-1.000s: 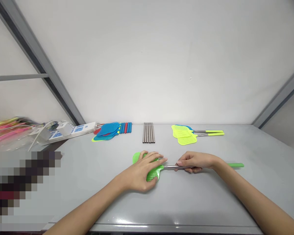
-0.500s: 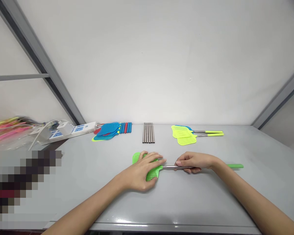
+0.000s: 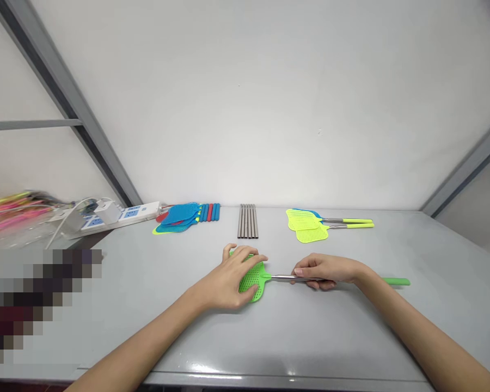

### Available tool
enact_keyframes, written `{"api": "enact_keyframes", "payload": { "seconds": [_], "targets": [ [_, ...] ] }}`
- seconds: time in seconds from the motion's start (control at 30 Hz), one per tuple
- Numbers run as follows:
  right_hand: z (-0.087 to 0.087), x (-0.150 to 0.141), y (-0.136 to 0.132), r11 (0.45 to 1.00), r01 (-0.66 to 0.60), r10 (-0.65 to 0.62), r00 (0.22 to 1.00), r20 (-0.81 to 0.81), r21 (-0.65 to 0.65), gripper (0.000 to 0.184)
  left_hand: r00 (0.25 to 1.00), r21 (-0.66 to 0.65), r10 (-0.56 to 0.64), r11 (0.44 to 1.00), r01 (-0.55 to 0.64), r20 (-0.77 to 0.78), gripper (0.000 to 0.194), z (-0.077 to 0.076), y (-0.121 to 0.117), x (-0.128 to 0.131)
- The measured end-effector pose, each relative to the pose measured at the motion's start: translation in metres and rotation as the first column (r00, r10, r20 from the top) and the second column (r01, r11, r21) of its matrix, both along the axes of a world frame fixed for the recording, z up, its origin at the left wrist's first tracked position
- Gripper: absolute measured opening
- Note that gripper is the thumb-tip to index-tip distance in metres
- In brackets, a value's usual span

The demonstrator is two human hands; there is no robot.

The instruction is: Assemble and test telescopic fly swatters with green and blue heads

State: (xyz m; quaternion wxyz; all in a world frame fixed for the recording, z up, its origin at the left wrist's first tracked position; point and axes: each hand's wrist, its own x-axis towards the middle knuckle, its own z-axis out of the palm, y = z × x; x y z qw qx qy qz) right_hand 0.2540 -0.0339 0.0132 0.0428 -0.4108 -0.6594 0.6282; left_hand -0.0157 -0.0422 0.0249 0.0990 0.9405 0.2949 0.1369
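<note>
A green fly swatter (image 3: 256, 280) lies across the grey table, its mesh head to the left and its green handle end to the right. My left hand (image 3: 228, 277) rests spread over the mesh head, fingers apart, hiding its left part. Wrapped around the metal shaft is my right hand (image 3: 320, 270), thumb on top, which covers the middle of the shaft. Behind my hands stand metal tubes (image 3: 248, 221) laid side by side, and finished yellow fly swatters (image 3: 311, 234) with a blue one partly under them.
At the back left lie stacked blue swatter heads (image 3: 182, 215) beside blue and red handles (image 3: 210, 212). A white power strip (image 3: 141, 212) with plugs and cables sits at the left edge, near bagged colourful items (image 3: 16, 218). A white wall bounds the table's back.
My left hand has slid slightly left and back over the mesh head, uncovering more of its right side. My right hand keeps its hold on the shaft; the handle end sits slightly farther right.
</note>
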Motion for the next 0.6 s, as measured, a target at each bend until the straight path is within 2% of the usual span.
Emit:
{"api": "enact_keyframes", "payload": {
  "seconds": [0.3, 0.6],
  "targets": [
    [0.0015, 0.0000, -0.0008, 1.000, -0.002, 0.002, 1.000, 0.003, 0.002, 0.036, 1.000, -0.031, -0.017, 0.999, 0.017, -0.007, 0.052, 0.0022, -0.0016, -0.0001],
    [0.0007, -0.0003, 0.0007, 1.000, 0.005, -0.004, 1.000, -0.005, 0.025, 0.037, 1.000, 0.007, -0.009, 1.000, 0.009, -0.029, 0.055, 0.0006, -0.0015, -0.0007]
  ]
}}
